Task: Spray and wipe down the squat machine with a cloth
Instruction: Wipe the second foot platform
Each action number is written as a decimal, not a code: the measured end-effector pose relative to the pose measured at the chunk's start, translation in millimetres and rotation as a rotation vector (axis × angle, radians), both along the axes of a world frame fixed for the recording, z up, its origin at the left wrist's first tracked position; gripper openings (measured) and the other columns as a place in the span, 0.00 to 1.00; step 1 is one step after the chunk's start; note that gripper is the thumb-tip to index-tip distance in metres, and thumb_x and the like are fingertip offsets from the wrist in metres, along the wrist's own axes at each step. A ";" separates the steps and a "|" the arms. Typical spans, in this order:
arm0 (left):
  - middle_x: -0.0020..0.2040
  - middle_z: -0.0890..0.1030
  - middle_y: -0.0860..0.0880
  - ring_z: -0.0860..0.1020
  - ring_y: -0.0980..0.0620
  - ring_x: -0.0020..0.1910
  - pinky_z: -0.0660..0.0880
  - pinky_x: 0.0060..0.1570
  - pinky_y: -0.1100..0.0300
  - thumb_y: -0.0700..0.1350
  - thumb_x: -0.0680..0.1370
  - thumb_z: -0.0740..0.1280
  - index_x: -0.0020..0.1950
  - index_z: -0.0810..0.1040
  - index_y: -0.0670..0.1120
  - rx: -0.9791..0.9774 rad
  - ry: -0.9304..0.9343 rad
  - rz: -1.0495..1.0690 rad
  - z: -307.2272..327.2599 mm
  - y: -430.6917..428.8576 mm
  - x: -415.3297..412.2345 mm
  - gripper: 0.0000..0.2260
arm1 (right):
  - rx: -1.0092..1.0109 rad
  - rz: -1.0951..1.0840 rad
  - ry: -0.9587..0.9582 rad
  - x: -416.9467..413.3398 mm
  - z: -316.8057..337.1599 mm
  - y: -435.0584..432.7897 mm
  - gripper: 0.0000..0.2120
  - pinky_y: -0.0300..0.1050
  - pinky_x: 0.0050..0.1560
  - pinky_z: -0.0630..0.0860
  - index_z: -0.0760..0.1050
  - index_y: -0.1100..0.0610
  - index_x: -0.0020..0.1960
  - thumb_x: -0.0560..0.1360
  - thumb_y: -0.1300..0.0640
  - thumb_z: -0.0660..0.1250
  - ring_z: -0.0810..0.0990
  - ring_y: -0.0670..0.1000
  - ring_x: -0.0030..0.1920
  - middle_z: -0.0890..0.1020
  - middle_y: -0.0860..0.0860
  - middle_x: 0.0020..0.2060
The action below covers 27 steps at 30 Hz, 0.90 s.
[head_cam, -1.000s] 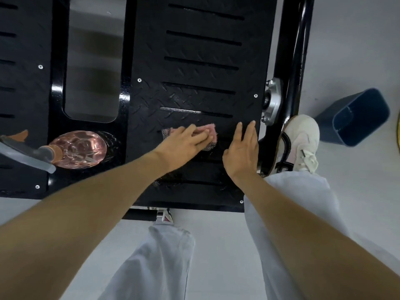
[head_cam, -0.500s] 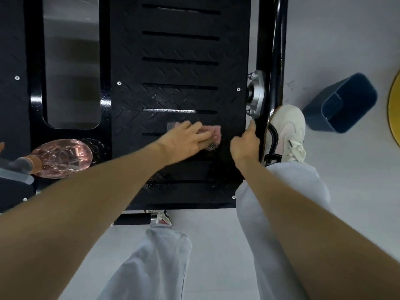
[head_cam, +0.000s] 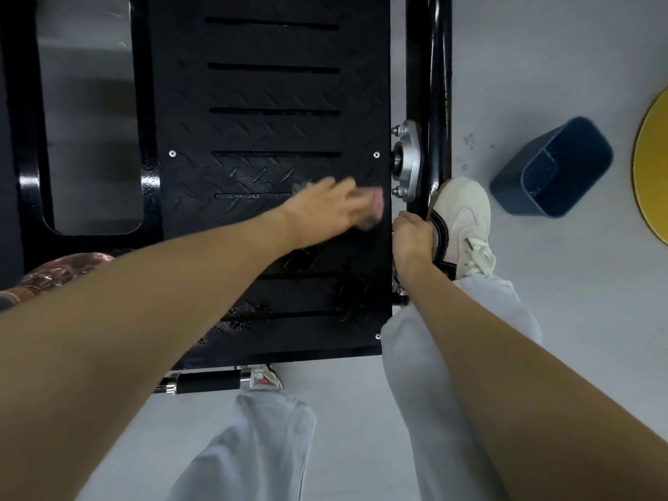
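Note:
The squat machine's black tread-pattern footplate [head_cam: 274,88] fills the upper middle, with wet streaks near its front. My left hand [head_cam: 327,204], blurred by motion, presses a pink cloth [head_cam: 376,207] flat against the plate near its right edge. My right hand [head_cam: 410,236] is curled over the plate's right edge beside the black frame tube [head_cam: 430,66]. A pink spray bottle [head_cam: 68,271] lies on the machine at the left, partly hidden by my left forearm.
A silver bearing bracket [head_cam: 408,160] sticks out of the plate's right side. My white shoe [head_cam: 464,226] stands against the frame tube. A dark blue bin [head_cam: 553,168] lies tipped on the grey floor at right, near a yellow disc [head_cam: 654,168].
My left hand has slid the cloth to the right across the plate. My right hand has gone from lying flat on the plate to curling over its right edge.

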<state>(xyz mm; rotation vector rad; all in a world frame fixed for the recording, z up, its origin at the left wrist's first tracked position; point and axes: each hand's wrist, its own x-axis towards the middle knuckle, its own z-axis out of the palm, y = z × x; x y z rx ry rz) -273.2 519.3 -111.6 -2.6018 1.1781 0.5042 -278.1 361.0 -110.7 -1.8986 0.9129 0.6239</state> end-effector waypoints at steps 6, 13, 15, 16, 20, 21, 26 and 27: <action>0.73 0.58 0.46 0.64 0.40 0.63 0.70 0.62 0.49 0.34 0.75 0.63 0.77 0.55 0.42 -0.177 0.050 0.538 3.1 -34.8 4.5 0.32 | 0.002 -0.047 0.056 -3.1 7.1 10.2 0.29 0.57 0.64 0.71 0.74 0.59 0.65 0.79 0.40 0.48 0.76 0.59 0.60 0.79 0.58 0.59; 0.74 0.57 0.48 0.63 0.42 0.62 0.69 0.60 0.48 0.36 0.77 0.63 0.79 0.48 0.50 -0.090 0.126 -0.024 -2.3 -21.2 -19.4 0.35 | 0.061 -0.042 0.050 -11.5 20.1 4.6 0.28 0.50 0.66 0.68 0.79 0.58 0.54 0.83 0.44 0.44 0.74 0.57 0.63 0.78 0.58 0.60; 0.72 0.58 0.48 0.63 0.42 0.63 0.69 0.60 0.48 0.35 0.77 0.62 0.79 0.49 0.48 -0.086 0.101 0.147 3.8 -15.5 -8.1 0.34 | 0.040 -0.038 0.047 -16.1 20.6 10.7 0.28 0.51 0.68 0.64 0.69 0.60 0.69 0.82 0.43 0.44 0.69 0.58 0.68 0.72 0.59 0.67; 0.73 0.58 0.48 0.63 0.42 0.63 0.68 0.61 0.48 0.35 0.77 0.61 0.78 0.49 0.47 -0.098 0.100 0.289 7.3 -14.8 -6.3 0.34 | 0.040 -0.036 0.045 -18.5 20.7 14.6 0.28 0.51 0.69 0.62 0.66 0.59 0.72 0.82 0.43 0.44 0.67 0.57 0.69 0.70 0.58 0.69; 0.74 0.57 0.48 0.64 0.41 0.63 0.69 0.60 0.51 0.36 0.76 0.63 0.78 0.50 0.45 -0.144 0.122 0.573 4.0 -26.7 -31.1 0.33 | 0.058 -0.025 -0.007 -27.2 21.1 21.7 0.26 0.48 0.68 0.63 0.65 0.57 0.73 0.82 0.44 0.46 0.67 0.55 0.69 0.70 0.56 0.69; 0.74 0.57 0.48 0.64 0.41 0.63 0.69 0.60 0.51 0.37 0.77 0.63 0.78 0.49 0.45 -0.149 0.122 0.522 2.3 -28.8 -42.5 0.34 | 0.059 -0.023 -0.022 -29.7 20.9 21.9 0.25 0.47 0.65 0.64 0.66 0.57 0.71 0.83 0.44 0.46 0.69 0.54 0.67 0.72 0.55 0.67; 0.74 0.55 0.48 0.63 0.42 0.64 0.69 0.61 0.49 0.34 0.76 0.62 0.79 0.45 0.48 -0.066 0.129 0.208 7.2 9.5 -68.4 0.37 | 0.038 0.111 -0.070 -47.9 19.3 17.9 0.23 0.45 0.61 0.68 0.75 0.58 0.59 0.82 0.44 0.49 0.73 0.50 0.55 0.75 0.53 0.56; 0.74 0.55 0.48 0.64 0.42 0.63 0.71 0.60 0.49 0.33 0.75 0.63 0.78 0.44 0.48 -0.047 0.109 0.284 5.9 26.2 -69.9 0.39 | 0.031 0.154 -0.072 -53.1 18.9 17.8 0.22 0.49 0.65 0.68 0.74 0.57 0.58 0.82 0.43 0.49 0.74 0.52 0.58 0.75 0.54 0.59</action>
